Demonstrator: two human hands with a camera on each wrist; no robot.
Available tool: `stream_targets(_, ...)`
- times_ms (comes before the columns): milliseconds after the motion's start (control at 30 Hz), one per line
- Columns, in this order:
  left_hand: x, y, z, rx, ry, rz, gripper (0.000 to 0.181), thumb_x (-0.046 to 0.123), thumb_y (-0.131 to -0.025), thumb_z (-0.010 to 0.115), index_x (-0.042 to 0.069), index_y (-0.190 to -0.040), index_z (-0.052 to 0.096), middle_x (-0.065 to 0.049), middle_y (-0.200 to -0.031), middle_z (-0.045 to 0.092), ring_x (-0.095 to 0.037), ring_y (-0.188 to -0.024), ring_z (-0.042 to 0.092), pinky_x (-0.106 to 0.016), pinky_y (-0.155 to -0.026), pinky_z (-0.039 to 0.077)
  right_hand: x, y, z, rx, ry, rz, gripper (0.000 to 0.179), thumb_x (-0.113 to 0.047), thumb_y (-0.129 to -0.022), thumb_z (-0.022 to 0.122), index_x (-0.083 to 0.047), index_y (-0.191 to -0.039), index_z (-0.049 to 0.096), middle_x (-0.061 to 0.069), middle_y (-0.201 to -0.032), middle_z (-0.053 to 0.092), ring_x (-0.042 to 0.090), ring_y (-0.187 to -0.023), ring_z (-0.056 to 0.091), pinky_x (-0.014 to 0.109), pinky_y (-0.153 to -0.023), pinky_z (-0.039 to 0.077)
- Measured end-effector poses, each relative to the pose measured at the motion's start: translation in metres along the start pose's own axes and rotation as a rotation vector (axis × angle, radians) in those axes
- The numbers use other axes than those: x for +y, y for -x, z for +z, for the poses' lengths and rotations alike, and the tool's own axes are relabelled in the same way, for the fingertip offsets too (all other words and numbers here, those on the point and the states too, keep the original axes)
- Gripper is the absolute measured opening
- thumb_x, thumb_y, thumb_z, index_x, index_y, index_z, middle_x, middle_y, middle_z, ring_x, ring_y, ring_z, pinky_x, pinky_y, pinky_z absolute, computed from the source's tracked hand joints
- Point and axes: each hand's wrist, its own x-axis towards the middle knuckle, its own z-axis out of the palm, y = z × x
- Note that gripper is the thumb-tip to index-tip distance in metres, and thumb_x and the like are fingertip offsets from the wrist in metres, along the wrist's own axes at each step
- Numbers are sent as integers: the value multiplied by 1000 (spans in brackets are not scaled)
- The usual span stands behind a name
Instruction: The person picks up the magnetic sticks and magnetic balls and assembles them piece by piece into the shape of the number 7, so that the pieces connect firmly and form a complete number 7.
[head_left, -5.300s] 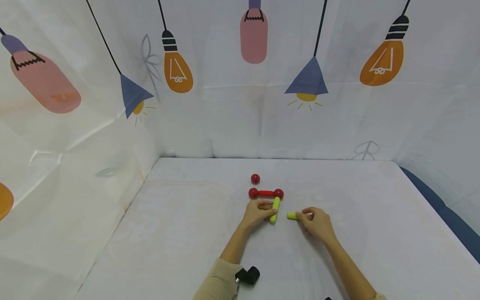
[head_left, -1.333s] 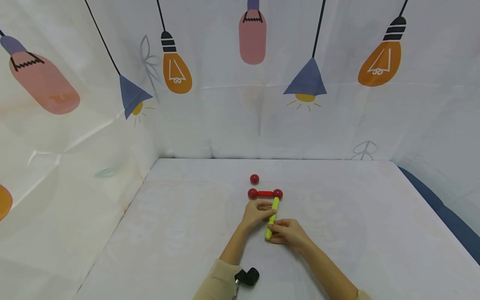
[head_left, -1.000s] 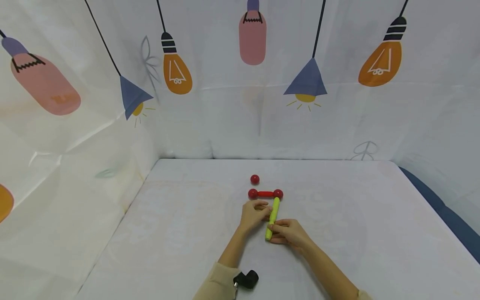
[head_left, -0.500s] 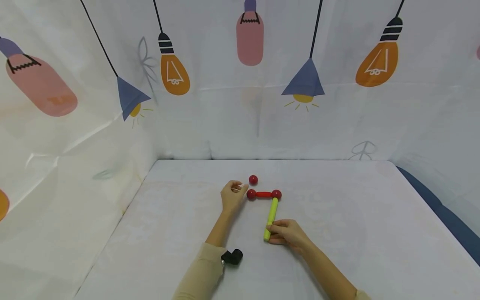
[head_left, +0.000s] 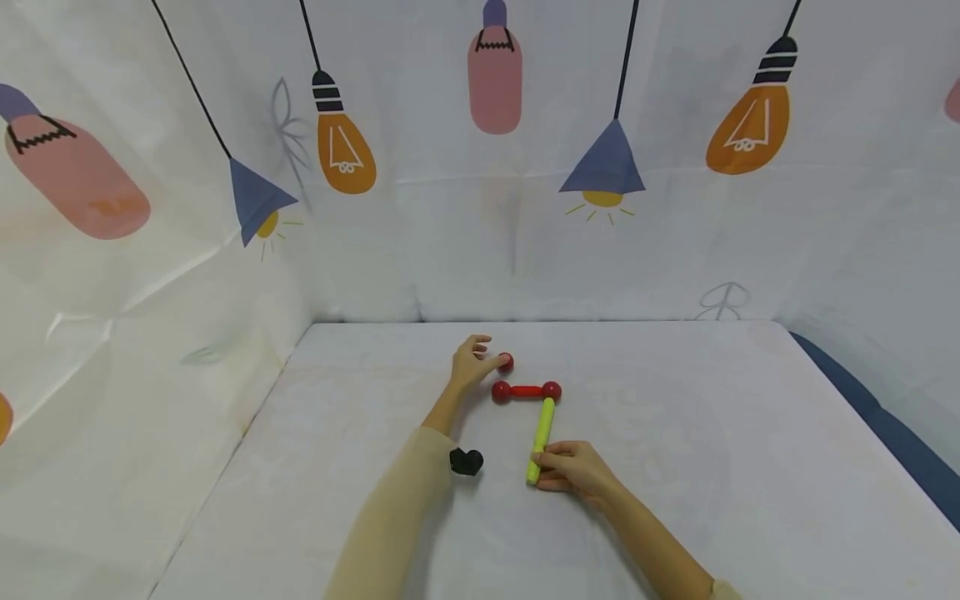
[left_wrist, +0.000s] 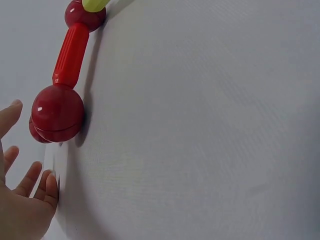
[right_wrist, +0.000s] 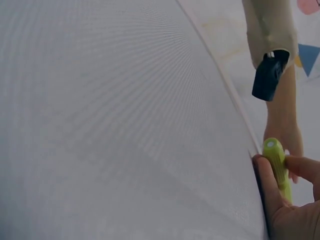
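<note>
A red ball-and-stick piece lies on the table: a red stick between a left red ball and a right red ball. From the right ball a yellow-green line of two short sticks runs toward the near side. Thumb and fingers of my right hand pinch its near stick. Beyond the red stick sits a lone red ball, partly covered by the thumb of my left hand. That hand's fingers are spread, as the left wrist view also shows.
The white table reaches to a back wall sheet printed with lamps and bulbs. A black wrist camera sticks out from the left sleeve.
My right hand has brought the second yellow-green stick against the first one's end. My left hand has let go of the first stick and moved away to the lone ball, fingers spreading.
</note>
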Motion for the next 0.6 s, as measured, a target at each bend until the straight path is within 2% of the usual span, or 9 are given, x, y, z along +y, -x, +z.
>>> stream_targets(67, 1, -4, 3, -18, -15, 18, 50, 25, -79, 76, 4, -121, 58, -21, -117, 59, -33, -104, 56, -41, -85, 49, 0, 0, 0, -7, -5, -2, 45, -16, -86, 68, 14, -115, 50, 13, -87, 65, 17, -71, 68, 33, -69, 57)
stream_targets(267, 4, -8, 13, -70, -85, 21, 50, 26, -78, 76, 4, -120, 59, -20, -117, 59, -31, -106, 53, -42, -88, 47, 0, 1, -1, -18, -3, -14, 45, -16, -87, 68, 14, -114, 50, 13, -87, 65, 17, -71, 68, 33, -69, 57)
stream_targets(433, 5, -8, 20, -52, -111, 33, 41, 21, -79, 75, 2, -113, 63, -19, -109, 62, -30, -101, 56, -41, -87, 48, 0, 1, -2, -24, -3, -15, 45, -17, -86, 68, 14, -114, 51, 12, -86, 65, 16, -71, 68, 33, -69, 57)
stream_targets(600, 4, -7, 21, -25, -104, 9, 33, 14, -80, 73, 0, -109, 67, -17, -111, 64, -29, -106, 58, -39, -91, 48, 1, 0, -3, -40, -30, -17, 41, -16, -86, 68, 13, -110, 52, 11, -85, 65, 15, -71, 68, 32, -69, 56)
